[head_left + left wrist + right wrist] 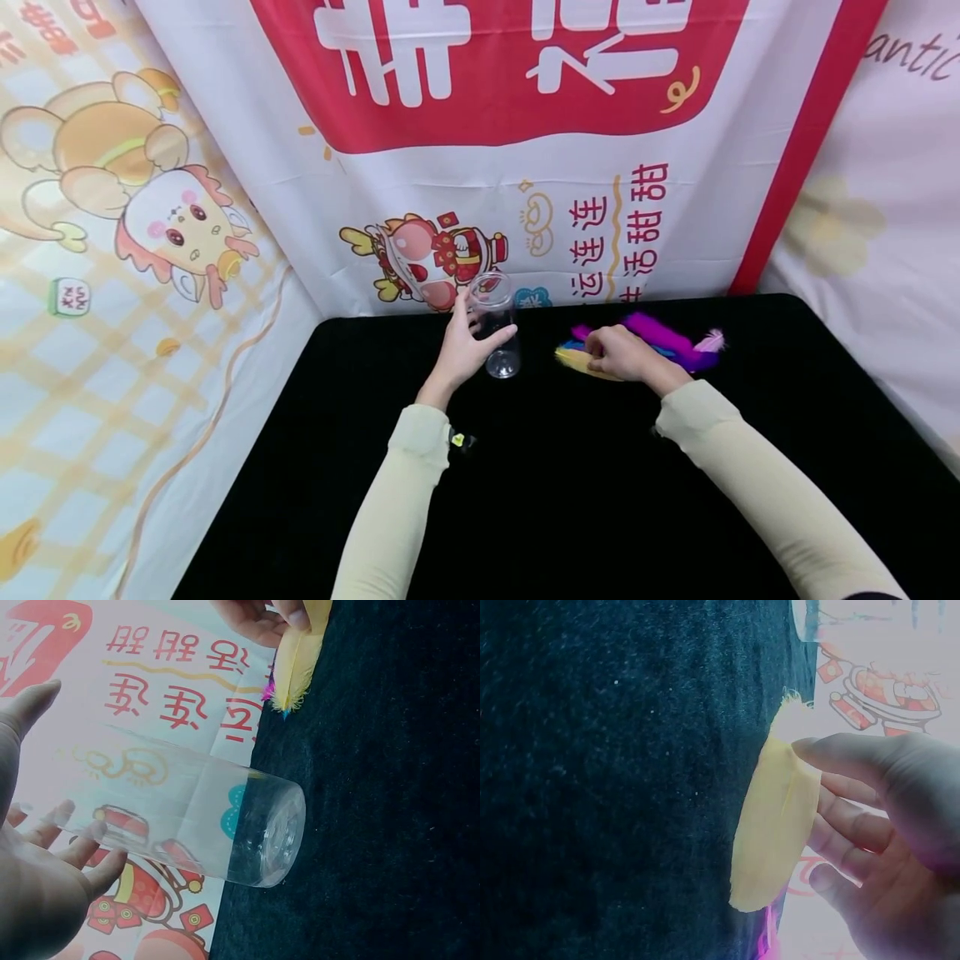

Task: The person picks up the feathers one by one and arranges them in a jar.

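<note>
Table edge (375, 321) behind jar (498, 314); yellow feather (772, 832) apart.

Clear jar (503, 362), bright feathers (663, 335)
The see-through cylinder is roughly upright at the head view's centre; right of it, a broad yellow feather (579, 360) borders magenta, purple and blue ones, with a pale-pink feather (710, 341) rightmost.

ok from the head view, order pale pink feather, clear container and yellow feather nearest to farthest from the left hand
1. Clear container, in the grasp of the left hand
2. Yellow feather, right of the container, pinched by the right hand
3. Pale pink feather, farthest right, past the right hand
</note>
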### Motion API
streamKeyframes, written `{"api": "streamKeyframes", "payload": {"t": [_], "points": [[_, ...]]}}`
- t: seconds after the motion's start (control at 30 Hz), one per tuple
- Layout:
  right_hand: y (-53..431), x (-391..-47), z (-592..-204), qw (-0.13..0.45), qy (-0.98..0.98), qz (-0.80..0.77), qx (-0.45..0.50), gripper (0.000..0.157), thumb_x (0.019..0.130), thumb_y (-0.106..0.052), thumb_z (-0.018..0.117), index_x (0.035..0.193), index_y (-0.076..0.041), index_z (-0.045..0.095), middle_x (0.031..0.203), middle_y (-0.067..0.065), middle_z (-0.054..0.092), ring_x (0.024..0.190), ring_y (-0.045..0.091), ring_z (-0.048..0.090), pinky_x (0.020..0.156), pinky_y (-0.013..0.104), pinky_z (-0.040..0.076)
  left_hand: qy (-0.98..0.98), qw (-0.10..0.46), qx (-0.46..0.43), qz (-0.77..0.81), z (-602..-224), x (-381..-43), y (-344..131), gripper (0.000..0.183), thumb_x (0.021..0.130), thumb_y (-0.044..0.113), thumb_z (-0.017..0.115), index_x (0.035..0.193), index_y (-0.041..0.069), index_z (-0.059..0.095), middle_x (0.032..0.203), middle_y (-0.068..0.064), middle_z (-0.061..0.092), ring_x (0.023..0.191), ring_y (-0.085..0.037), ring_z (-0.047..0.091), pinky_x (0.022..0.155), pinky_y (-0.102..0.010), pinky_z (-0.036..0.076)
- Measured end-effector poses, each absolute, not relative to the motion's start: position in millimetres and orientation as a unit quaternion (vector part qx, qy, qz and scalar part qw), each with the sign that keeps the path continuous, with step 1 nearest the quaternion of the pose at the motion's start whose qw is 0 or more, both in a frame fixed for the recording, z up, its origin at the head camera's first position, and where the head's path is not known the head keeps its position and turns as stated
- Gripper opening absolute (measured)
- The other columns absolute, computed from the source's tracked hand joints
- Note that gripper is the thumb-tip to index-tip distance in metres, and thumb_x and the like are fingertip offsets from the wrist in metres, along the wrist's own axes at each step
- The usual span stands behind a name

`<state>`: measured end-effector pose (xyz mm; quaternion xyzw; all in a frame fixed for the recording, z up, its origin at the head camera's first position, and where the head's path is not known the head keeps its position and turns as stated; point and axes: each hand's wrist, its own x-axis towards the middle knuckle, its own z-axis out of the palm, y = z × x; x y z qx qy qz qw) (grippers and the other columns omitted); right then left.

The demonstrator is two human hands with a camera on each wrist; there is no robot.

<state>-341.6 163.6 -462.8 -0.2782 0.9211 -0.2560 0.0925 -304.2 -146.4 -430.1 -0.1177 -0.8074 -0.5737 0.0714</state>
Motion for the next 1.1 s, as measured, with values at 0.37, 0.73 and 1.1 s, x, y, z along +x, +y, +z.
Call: {"api": "streamKeyframes", "payload": {"t": [0.37, 0.73, 1.1], "points": [[165, -340, -455, 0.085, 0.909, -0.305, -0.272, 0.008, 0.091, -0.011, 0.078, 0.084, -0.01, 0.075, 0.078, -0.002, 0.071, 0.069, 0.012, 0.06, 0.066, 0.033, 0.052, -0.803, 0.085, -0.132, -0.575, -431, -307, -145, 0.093, 0.089, 0.032, 0.082, 0.159, 0.021, 0.022, 0.153, -0.015, 0.042, 0.138, -0.031, 0.047, 0.112, -0.051, 0.041], [183, -341, -460, 0.108, 0.913, -0.3, -0.254, 0.015, 0.099, -0.012, 0.068, 0.093, -0.003, 0.078, 0.082, 0.002, 0.073, 0.066, 0.011, 0.057, 0.063, 0.03, 0.048, -0.793, 0.09, -0.136, -0.587, -431, -307, -145, 0.088, 0.089, 0.033, 0.082, 0.157, 0.018, 0.028, 0.151, -0.012, 0.042, 0.137, -0.038, 0.046, 0.111, -0.054, 0.041], [191, -339, -470, 0.039, 0.93, -0.288, -0.223, 0.009, 0.092, -0.007, 0.072, 0.084, -0.004, 0.074, 0.071, -0.001, 0.066, 0.062, 0.012, 0.055, 0.06, 0.03, 0.046, -0.8, 0.08, -0.136, -0.578, -425, -302, -141, 0.083, 0.091, 0.024, 0.08, 0.156, 0.014, 0.029, 0.156, -0.018, 0.036, 0.138, -0.038, 0.047, 0.111, -0.054, 0.042]]}}
